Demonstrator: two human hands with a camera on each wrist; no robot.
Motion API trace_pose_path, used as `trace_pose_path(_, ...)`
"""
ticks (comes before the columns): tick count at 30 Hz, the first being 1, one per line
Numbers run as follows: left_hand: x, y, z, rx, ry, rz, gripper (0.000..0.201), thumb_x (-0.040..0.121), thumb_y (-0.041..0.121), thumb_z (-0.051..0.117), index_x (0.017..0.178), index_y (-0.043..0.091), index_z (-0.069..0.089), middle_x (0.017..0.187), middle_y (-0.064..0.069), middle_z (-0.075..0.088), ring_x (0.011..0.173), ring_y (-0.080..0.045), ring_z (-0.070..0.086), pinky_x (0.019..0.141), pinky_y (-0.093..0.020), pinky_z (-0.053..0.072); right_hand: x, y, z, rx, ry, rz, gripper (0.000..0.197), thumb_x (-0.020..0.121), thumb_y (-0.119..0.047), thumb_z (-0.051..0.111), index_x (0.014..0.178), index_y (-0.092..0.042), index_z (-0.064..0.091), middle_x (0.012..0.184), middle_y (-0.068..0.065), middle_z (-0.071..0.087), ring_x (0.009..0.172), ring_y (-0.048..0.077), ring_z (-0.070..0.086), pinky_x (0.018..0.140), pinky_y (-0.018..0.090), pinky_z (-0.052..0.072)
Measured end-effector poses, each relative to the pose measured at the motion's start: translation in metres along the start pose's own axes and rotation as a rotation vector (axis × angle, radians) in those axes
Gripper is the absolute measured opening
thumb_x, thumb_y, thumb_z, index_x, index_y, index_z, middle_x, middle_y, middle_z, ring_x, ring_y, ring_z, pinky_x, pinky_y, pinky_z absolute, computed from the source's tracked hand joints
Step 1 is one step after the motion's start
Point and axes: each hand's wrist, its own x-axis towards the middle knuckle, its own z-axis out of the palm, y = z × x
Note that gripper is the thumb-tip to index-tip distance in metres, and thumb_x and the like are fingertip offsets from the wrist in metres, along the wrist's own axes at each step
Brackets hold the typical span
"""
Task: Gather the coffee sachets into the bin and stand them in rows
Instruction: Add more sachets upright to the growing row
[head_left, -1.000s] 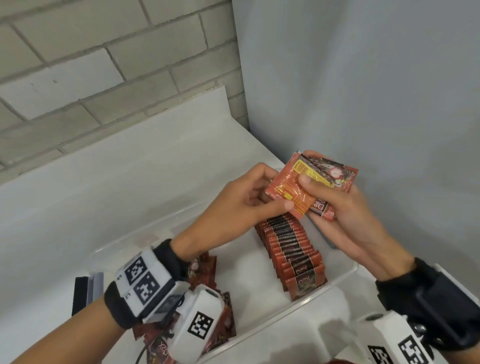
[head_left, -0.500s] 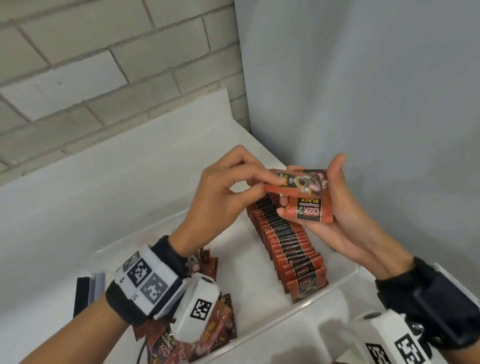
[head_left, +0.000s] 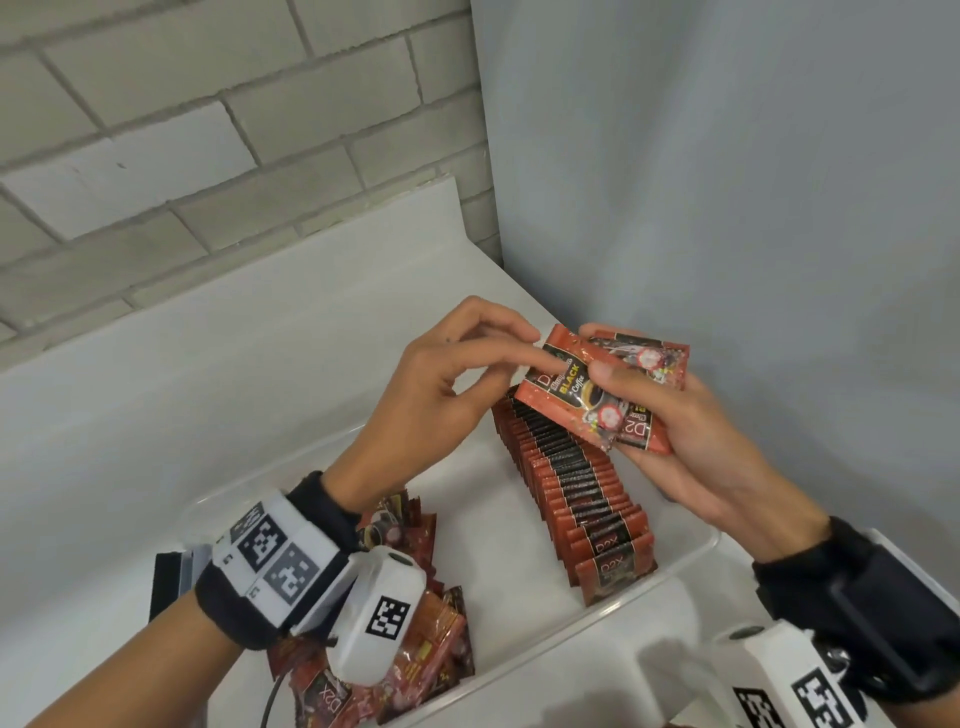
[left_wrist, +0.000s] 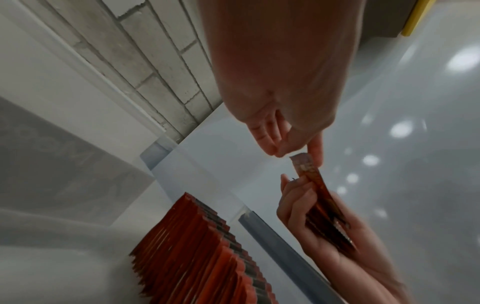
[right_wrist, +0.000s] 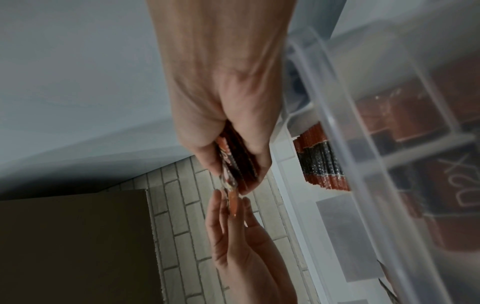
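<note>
My right hand (head_left: 602, 358) grips a small stack of red coffee sachets (head_left: 587, 400) above the far end of the clear bin (head_left: 691, 564). The top sachet shows its "BLACK Coffee" label. My left hand (head_left: 535, 353) pinches that sachet's upper left corner between thumb and index finger. In the left wrist view the left hand (left_wrist: 298, 154) meets the sachets (left_wrist: 322, 197) edge-on. The right wrist view shows the right hand (right_wrist: 233, 164) around the stack. A long row of sachets (head_left: 571, 483) stands on edge along the bin's right side. Loose sachets (head_left: 421, 649) lie in its near left corner.
The bin sits on a white counter (head_left: 234, 374) in a corner. A brick wall (head_left: 208, 130) stands behind and a grey wall (head_left: 753, 208) to the right. A dark flat object (head_left: 166, 577) stands left of the bin. A brown box (right_wrist: 72, 236) shows in the right wrist view.
The top sachet has turned from its back, through edge-on, to label up. My left hand shifted from its side to its upper left corner. The right hand kept holding the stack.
</note>
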Motion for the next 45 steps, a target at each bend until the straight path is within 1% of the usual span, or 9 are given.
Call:
trace_pose_path(4, 0.004, 0.015, -0.001, -0.133, 0.003, -0.173, 0.022, 0.098, 0.008, 0.049, 0.112, 0.010, 0.065, 0.106, -0.003, 0.066, 0.098, -0.011, 0.064, 0.080, -0.021, 0.051, 0.000, 0.001, -0.001, -0.029, -0.004, -0.011, 0.043, 0.075, -0.003, 0.060, 0.118, -0.010, 0.059, 0.106, 0.012, 0.073, 0.092, 0.024, 0.072, 0.072, 0.030, 0.059)
trace_pose_path(12, 0.007, 0.023, -0.008, -0.208, -0.206, -0.313, 0.032, 0.084, 0.015, 0.066, 0.116, 0.010, 0.067, 0.111, -0.011, 0.063, 0.102, -0.033, 0.061, 0.090, -0.047, 0.051, -0.001, 0.002, -0.003, -0.117, -0.099, -0.022, 0.046, 0.077, 0.001, 0.064, 0.121, -0.010, 0.058, 0.112, 0.016, 0.069, 0.101, 0.030, 0.068, 0.082, 0.037, 0.058)
trace_pose_path(15, 0.007, 0.025, -0.009, -0.204, -0.248, -0.321, 0.033, 0.081, 0.016, 0.068, 0.114, 0.012, 0.070, 0.104, -0.011, 0.062, 0.101, -0.030, 0.062, 0.088, -0.047, 0.053, 0.000, 0.002, -0.006, 0.039, -0.061, -0.055, 0.062, 0.069, -0.021, 0.083, 0.124, -0.012, 0.055, 0.113, 0.016, 0.065, 0.101, 0.028, 0.067, 0.088, 0.041, 0.056)
trace_pose_path(19, 0.001, 0.031, 0.003, -0.186, -0.395, -0.301, 0.033, 0.080, 0.009, 0.073, 0.113, 0.013, 0.071, 0.096, -0.005, 0.060, 0.094, -0.025, 0.061, 0.084, -0.042, 0.054, 0.001, 0.002, -0.008, 0.134, -0.041, -0.074, 0.071, 0.061, -0.044, 0.086, 0.119, -0.016, 0.059, 0.085, 0.006, 0.062, 0.075, 0.016, 0.062, 0.070, 0.027, 0.056)
trace_pose_path(22, -0.005, 0.033, 0.018, -0.112, -0.546, -0.213, 0.035, 0.081, 0.008, 0.074, 0.116, 0.011, 0.070, 0.096, -0.001, 0.058, 0.082, -0.001, 0.057, 0.079, -0.028, 0.053, 0.002, 0.003, -0.009, 0.145, -0.027, -0.114, 0.068, 0.063, -0.045, 0.085, 0.118, -0.014, 0.059, 0.084, 0.006, 0.060, 0.077, 0.015, 0.059, 0.074, 0.025, 0.054)
trace_pose_path(32, -0.011, 0.013, 0.050, 0.211, -0.848, 0.108, 0.037, 0.085, 0.010, 0.070, 0.122, 0.006, 0.065, 0.092, -0.010, 0.049, 0.077, -0.001, 0.032, 0.066, -0.012, 0.033, 0.005, 0.005, -0.012, 0.190, -0.042, -0.121, 0.074, 0.063, -0.042, 0.086, 0.122, -0.011, 0.055, 0.084, 0.007, 0.059, 0.077, 0.015, 0.058, 0.077, 0.025, 0.055)
trace_pose_path(37, -0.020, 0.003, 0.071, 0.461, -0.822, 0.412, 0.021, 0.083, 0.012, 0.070, 0.101, 0.001, 0.068, 0.085, -0.009, 0.047, 0.081, -0.014, 0.034, 0.069, -0.026, 0.033, 0.005, 0.005, -0.014, 0.205, -0.051, -0.113, 0.075, 0.062, -0.042, 0.087, 0.122, -0.011, 0.055, 0.085, 0.007, 0.059, 0.078, 0.015, 0.059, 0.080, 0.026, 0.054)
trace_pose_path(42, -0.024, -0.002, 0.075, 0.815, -0.713, 0.645, 0.027, 0.090, 0.038, 0.057, 0.111, 0.025, 0.069, 0.094, 0.000, 0.045, 0.088, -0.016, 0.031, 0.072, -0.029, 0.029, 0.005, 0.005, -0.015, 0.195, -0.056, -0.112, 0.075, 0.062, -0.044, 0.086, 0.122, -0.012, 0.055, 0.085, 0.006, 0.060, 0.078, 0.014, 0.059, 0.080, 0.025, 0.054)
trace_pose_path(45, -0.027, -0.001, 0.081, 0.948, -0.675, 0.696, 0.016, 0.090, 0.035, 0.056, 0.095, 0.027, 0.069, 0.099, 0.001, 0.044, 0.088, -0.016, 0.032, 0.073, -0.030, 0.029, 0.005, 0.005, -0.014, 0.188, -0.058, -0.115, 0.072, 0.063, -0.044, 0.085, 0.120, -0.011, 0.055, 0.084, 0.006, 0.060, 0.078, 0.014, 0.059, 0.080, 0.025, 0.054)
